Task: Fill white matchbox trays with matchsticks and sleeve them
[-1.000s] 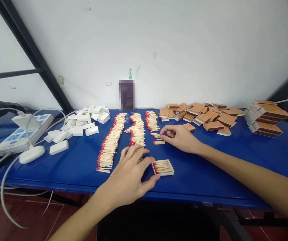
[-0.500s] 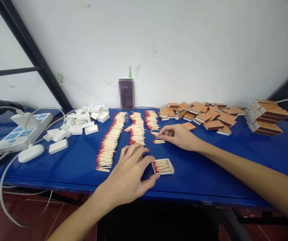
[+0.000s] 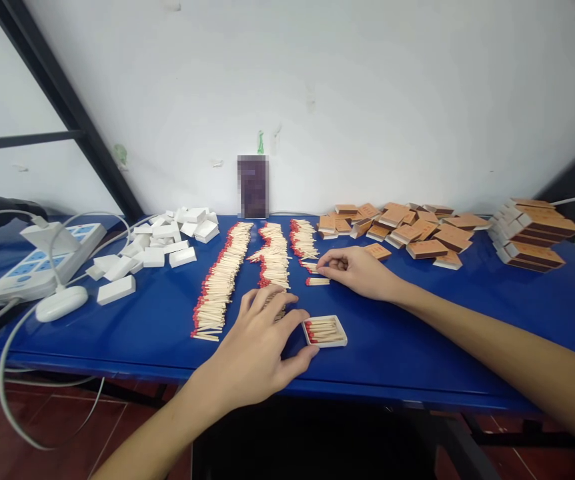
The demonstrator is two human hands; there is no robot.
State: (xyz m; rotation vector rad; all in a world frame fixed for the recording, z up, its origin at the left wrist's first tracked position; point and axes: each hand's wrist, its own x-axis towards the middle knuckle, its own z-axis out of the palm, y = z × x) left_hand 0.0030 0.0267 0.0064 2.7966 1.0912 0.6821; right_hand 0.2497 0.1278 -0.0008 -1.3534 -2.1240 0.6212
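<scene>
Thumb and index finger of my left hand [image 3: 262, 347] grip the left end of a small white matchbox tray [image 3: 336, 343], while its other fingers spread over the lower end of the middle row of matches [image 3: 273, 250]. Red-headed matches [image 3: 323, 329] lie side by side in the tray, heads to the left. My right hand [image 3: 350, 270] is closed in a pinch at the plain ends of a few matches at the near end of the right row [image 3: 303, 239]. A single match group [image 3: 317, 281] lies just below its fingertips. The longest row of matches [image 3: 222, 283] runs along the left.
White empty trays [image 3: 165, 233] are heaped at the back left, beside a power strip [image 3: 42, 263] with cables. Brown matchbox sleeves [image 3: 407, 230] lie piled at the back right, and more are stacked [image 3: 532, 233] at far right. A blurred dark panel [image 3: 253, 187] stands against the wall.
</scene>
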